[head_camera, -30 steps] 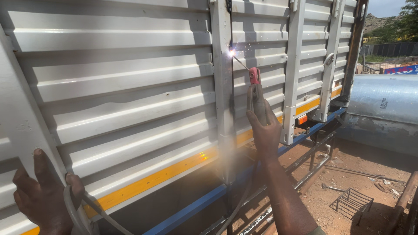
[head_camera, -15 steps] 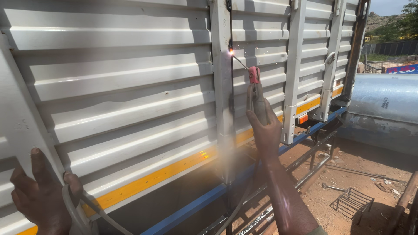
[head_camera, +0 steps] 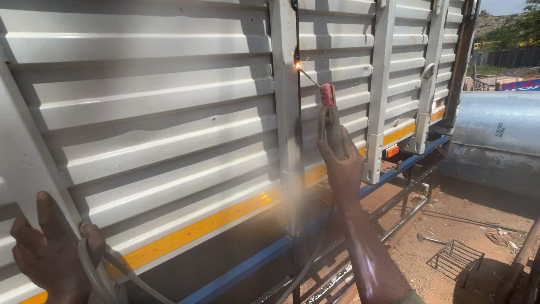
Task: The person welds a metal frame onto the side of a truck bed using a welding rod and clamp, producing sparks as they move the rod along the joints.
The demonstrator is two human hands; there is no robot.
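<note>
My right hand (head_camera: 341,166) is raised and gripping a welding electrode holder (head_camera: 329,115) with a red tip. Its thin rod (head_camera: 308,77) reaches up-left to a glowing orange spot (head_camera: 298,65) on a vertical white post (head_camera: 285,95) of the corrugated white truck side panel (head_camera: 157,112). My left hand (head_camera: 50,253) is at the lower left, pressed against a slanted white brace (head_camera: 25,152) with a loop of grey welding cable (head_camera: 93,264) held in its fingers.
A yellow stripe (head_camera: 202,225) and blue frame rail (head_camera: 247,264) run along the panel's bottom. A large grey metal tank (head_camera: 495,141) stands at right. Red dirt ground holds a small wire grate (head_camera: 455,259) and scrap rods. More white posts (head_camera: 382,84) stand further right.
The bright arc at the rod tip has faded to a small orange glow. Both hands stay almost where they were.
</note>
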